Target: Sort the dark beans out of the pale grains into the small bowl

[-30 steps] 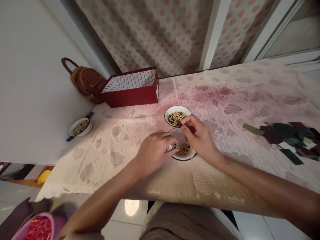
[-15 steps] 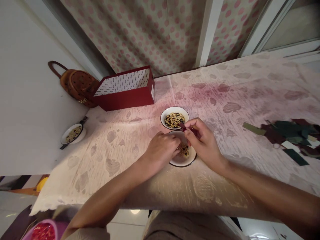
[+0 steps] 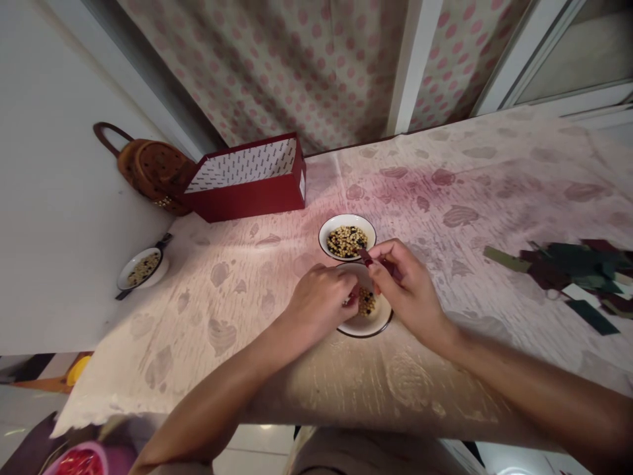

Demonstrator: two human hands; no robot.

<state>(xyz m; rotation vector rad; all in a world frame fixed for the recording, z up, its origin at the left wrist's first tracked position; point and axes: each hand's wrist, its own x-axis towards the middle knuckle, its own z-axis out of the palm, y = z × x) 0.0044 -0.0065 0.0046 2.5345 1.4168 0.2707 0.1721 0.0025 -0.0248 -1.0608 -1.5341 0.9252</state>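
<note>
Showing a downward view over a counter (image 3: 277, 369), with a left hand (image 3: 320, 300) and a right hand (image 3: 408, 290) held above a lower dish (image 3: 364, 328). The left fingers (image 3: 352, 297) are curled inward and lowered to the grains (image 3: 366, 302) in that dish; whether a grain is pinched cannot be told. The right fingers (image 3: 383, 254) are clenched on a dark-red piece (image 3: 364, 256) of uncertain kind, which is held between the lower dish and an upper dish (image 3: 347, 218) of mixed pale and dark seeds (image 3: 347, 241).

The two shallow dishes are set almost touching, so a knock from either hand could be expected to shift one against the other or flick grains over a rim. Any grains so spilled would be hard to pick out against the patterned cloth (image 3: 445, 264) covering the counter.

The front counter edge lies below the dishes, beyond a band of cloth. Open room is left on the right, up to the paper strips (image 3: 578, 267), and on the left, up to a small handled pan (image 3: 142, 269). A red box (image 3: 250, 198) stands behind, near the wall (image 3: 59, 198).
</note>
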